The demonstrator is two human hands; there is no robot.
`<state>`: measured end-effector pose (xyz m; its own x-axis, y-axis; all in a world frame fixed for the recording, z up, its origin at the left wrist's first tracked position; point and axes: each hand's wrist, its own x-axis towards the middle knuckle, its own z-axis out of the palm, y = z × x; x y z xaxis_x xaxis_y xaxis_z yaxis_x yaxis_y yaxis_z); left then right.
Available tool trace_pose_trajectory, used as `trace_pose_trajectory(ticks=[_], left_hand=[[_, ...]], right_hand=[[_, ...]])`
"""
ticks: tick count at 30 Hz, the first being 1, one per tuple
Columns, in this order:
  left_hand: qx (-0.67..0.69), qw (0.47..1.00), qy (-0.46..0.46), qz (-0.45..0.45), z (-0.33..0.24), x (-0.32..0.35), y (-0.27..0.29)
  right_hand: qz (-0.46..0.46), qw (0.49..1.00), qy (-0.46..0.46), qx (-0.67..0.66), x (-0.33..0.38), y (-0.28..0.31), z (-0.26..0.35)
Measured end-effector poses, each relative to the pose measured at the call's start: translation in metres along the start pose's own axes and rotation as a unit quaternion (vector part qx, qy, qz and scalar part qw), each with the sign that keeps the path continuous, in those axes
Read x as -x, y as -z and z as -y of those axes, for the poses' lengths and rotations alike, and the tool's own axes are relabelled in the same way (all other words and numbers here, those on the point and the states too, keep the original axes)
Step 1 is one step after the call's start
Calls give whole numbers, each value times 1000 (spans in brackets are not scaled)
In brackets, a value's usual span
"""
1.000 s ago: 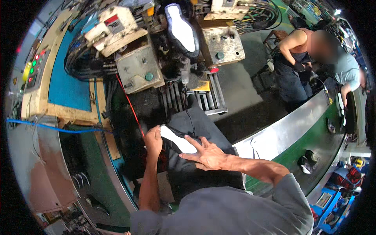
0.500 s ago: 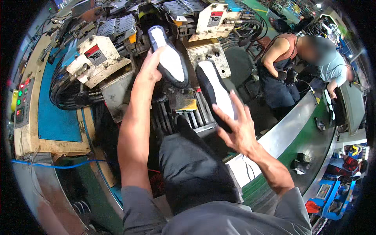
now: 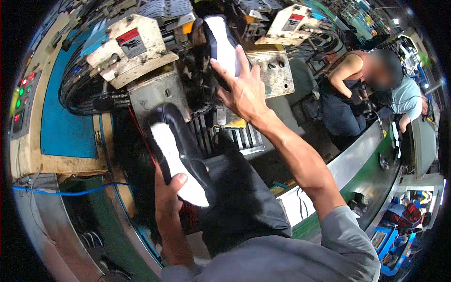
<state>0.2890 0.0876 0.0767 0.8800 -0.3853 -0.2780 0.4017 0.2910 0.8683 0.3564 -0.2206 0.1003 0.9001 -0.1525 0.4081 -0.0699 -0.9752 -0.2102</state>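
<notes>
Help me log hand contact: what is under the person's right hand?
Beneath the right hand is a black shoe with a white panel, whose far part shows beyond the fingers. The hand hides part of its near end from view.

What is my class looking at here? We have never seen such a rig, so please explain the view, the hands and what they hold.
There is no robot: a person is working with two bare hands. The picture comes from a wide fisheye camera worn on that person's head, looking down, so straight edges bend near the rim. The left hand has its grip closed around a black shoe with a white underside. The right hand reaches forward, spread against a second shoe at the machine; how firmly it holds is unclear. On the green surface to the right lie dark, shoe-like pieces, too small to identify.
</notes>
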Motion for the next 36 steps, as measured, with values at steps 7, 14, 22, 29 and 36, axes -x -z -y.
trace_pose_trajectory(ticks=[7,14,22,29,36], left_hand=[[137,988,69,-33,41,47,30],[218,969,70,94,96,42,39],[123,984,117,51,96,3,-7],[103,985,137,20,99,-24,-20],[-149,987,50,-18,97,-44,-43]], right_hand=[[-67,998,10,15,-4,-16,8],[-131,984,117,22,4,-33,-7],[-238,955,154,87,-80,-49,-19],[-241,957,148,59,-158,-72,-37],[-274,948,149,56,-163,-51,-25]])
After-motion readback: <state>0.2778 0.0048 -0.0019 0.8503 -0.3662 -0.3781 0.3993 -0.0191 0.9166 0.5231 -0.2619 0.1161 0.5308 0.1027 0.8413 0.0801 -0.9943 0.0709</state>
